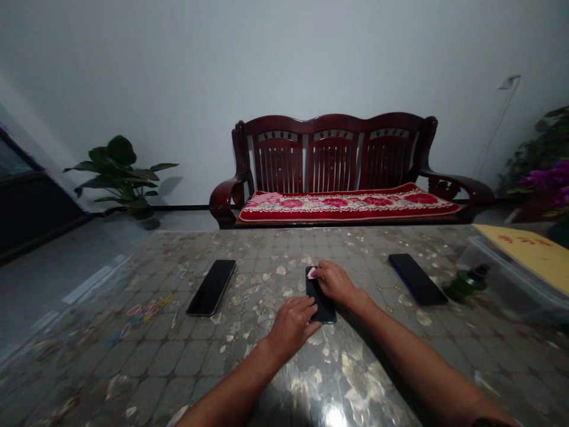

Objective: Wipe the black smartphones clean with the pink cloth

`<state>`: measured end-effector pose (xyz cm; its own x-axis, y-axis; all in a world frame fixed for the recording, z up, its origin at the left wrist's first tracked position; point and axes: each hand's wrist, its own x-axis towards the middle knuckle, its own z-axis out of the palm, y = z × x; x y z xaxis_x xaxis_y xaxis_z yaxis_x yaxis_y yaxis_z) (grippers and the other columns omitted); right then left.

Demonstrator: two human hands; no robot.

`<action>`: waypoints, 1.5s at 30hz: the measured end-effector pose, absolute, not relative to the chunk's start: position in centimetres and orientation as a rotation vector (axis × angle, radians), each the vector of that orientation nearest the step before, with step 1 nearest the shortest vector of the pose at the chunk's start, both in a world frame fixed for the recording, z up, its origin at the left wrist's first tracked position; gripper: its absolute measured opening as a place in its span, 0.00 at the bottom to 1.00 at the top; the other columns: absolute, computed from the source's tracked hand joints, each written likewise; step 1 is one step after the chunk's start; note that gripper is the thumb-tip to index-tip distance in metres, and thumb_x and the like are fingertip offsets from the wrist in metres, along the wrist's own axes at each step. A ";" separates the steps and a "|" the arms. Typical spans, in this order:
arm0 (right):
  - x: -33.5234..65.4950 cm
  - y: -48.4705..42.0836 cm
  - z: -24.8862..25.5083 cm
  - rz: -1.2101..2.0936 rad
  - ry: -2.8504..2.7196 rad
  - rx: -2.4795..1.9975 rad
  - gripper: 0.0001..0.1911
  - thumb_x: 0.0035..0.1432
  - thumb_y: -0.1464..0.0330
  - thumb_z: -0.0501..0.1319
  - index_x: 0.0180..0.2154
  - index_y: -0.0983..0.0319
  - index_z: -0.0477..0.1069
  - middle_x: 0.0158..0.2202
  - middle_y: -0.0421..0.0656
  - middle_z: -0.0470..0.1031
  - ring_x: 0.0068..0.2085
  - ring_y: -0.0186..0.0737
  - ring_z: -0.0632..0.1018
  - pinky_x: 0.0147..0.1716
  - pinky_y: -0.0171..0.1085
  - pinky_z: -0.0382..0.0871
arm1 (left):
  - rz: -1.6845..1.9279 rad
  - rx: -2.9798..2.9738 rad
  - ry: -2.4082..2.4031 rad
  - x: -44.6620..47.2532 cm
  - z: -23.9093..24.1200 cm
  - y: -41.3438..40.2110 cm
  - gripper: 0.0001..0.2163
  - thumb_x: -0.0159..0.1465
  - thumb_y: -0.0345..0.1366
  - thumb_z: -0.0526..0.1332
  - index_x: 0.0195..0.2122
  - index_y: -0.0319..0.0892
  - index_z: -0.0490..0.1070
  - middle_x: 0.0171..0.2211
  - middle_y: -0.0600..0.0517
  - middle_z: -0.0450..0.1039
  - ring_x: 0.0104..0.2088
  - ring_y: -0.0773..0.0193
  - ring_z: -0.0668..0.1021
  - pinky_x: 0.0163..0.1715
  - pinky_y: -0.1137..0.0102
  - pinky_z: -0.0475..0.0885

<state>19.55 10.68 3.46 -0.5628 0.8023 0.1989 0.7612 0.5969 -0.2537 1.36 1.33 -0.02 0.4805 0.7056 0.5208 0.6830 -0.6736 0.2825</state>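
A dark smartphone [322,306] lies flat on the table in front of me. My left hand [293,323] grips its lower left side, with fingertips over the screen and the thumb at the near end. My right hand [334,281] is closed on a small piece of pink cloth [312,273], pressed against the far end of the screen. Most of the cloth is hidden by the fingers. To the left lies a second smartphone [212,287], and to the right a third smartphone [416,279] in a bluish frame; neither is touched.
A green bottle [464,286] with a dark top stands beside a clear plastic box [511,279] bearing a yellow sheet [528,249]. Colourful bands [144,313] lie at left on the patterned table [249,350]. Beyond are a wooden bench [331,160] and a potted plant [124,175].
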 end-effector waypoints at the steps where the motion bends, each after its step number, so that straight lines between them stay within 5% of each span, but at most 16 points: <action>1: 19.6 10.2 3.2 0.211 -2.558 -1.205 0.15 0.63 0.76 0.56 0.42 0.59 0.81 0.36 0.45 0.74 0.41 0.40 0.73 0.41 0.34 0.62 | 0.965 2.671 1.253 1.4 0.0 1.3 0.12 0.58 0.35 0.73 0.43 0.41 0.78 0.46 0.42 0.81 0.47 0.51 0.82 0.49 0.56 0.78; 12: 20.4 12.4 4.0 0.177 -2.532 -1.351 0.17 0.65 0.75 0.54 0.45 0.60 0.81 0.38 0.47 0.75 0.42 0.41 0.74 0.42 0.35 0.62 | 1.020 2.689 1.248 1.3 -0.3 1.4 0.12 0.59 0.36 0.72 0.43 0.40 0.79 0.45 0.42 0.82 0.46 0.51 0.83 0.48 0.57 0.78; 20: 20.8 10.0 3.2 0.260 -2.612 -1.030 0.16 0.61 0.77 0.57 0.42 0.59 0.81 0.35 0.44 0.73 0.40 0.40 0.73 0.40 0.34 0.62 | 0.961 2.668 1.263 1.3 -0.2 1.4 0.11 0.59 0.35 0.71 0.43 0.42 0.79 0.47 0.43 0.81 0.47 0.51 0.82 0.48 0.56 0.78; 26: 20.5 11.9 3.9 0.195 -2.493 -1.344 0.17 0.65 0.76 0.54 0.45 0.60 0.80 0.39 0.47 0.74 0.42 0.40 0.73 0.41 0.35 0.63 | 0.956 2.685 1.262 1.3 -0.2 1.3 0.12 0.59 0.35 0.71 0.45 0.42 0.78 0.47 0.43 0.81 0.47 0.50 0.82 0.49 0.55 0.77; 45: 21.0 10.6 3.4 0.217 -2.479 -1.327 0.18 0.62 0.79 0.55 0.44 0.60 0.80 0.38 0.46 0.74 0.42 0.40 0.74 0.42 0.35 0.63 | 0.976 2.669 1.265 1.4 0.0 1.3 0.12 0.59 0.34 0.72 0.44 0.41 0.78 0.47 0.42 0.81 0.47 0.49 0.82 0.48 0.55 0.78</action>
<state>20.96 10.64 3.44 -0.5174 0.8303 0.2072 0.7817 0.5571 -0.2801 1.37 1.32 0.03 0.4723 0.7075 0.5257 0.6882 -0.6687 0.2815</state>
